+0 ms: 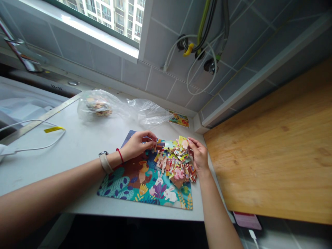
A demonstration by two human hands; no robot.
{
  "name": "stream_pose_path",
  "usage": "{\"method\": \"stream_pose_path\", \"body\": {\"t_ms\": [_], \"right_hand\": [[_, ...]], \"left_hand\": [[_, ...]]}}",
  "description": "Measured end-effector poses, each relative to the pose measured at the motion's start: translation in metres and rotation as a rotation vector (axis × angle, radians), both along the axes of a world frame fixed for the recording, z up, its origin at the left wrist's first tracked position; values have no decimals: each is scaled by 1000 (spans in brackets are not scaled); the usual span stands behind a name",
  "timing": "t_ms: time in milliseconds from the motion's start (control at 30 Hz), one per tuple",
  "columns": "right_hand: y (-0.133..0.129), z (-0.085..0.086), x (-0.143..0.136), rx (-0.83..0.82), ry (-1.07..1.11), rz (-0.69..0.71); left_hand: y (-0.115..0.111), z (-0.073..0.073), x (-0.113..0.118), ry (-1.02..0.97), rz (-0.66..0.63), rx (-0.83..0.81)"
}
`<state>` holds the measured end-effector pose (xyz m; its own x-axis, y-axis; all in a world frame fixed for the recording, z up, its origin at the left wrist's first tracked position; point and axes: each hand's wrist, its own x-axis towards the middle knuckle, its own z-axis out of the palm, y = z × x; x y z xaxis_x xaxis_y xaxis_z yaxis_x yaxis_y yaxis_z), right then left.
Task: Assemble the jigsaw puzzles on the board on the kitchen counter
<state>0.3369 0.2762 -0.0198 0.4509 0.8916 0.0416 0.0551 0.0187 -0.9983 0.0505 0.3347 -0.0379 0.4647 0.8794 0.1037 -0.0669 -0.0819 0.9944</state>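
A heap of loose jigsaw pieces [178, 166] lies on the right part of a colourful illustrated board [158, 190] with rabbits and plants. My left hand [141, 143], with a watch and a red string at the wrist, is at the board's upper edge, thumb and fingers pinched on a small puzzle piece [158, 141] left of the heap. At the heap's upper right, my right hand [198, 154] pinches a yellow and pink puzzle piece [183, 141] between thumb and forefinger.
Behind the board lie a clear plastic bag [97, 105] with pieces inside and a small picture card [178, 118]. A white cable [38, 148] with a yellow tag is at left, near the sink. A wooden panel [275, 148] stands at right, a phone [247, 220] below it.
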Motion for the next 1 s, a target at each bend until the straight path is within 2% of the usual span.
{"method": "stream_pose_path", "body": {"t_ms": [733, 1000], "right_hand": [[-1, 0, -1, 10, 21, 18], [-1, -1, 1, 10, -54, 15]], "left_hand": [[-2, 3, 1, -6, -5, -25], [-4, 6, 1, -17, -18, -35]]}}
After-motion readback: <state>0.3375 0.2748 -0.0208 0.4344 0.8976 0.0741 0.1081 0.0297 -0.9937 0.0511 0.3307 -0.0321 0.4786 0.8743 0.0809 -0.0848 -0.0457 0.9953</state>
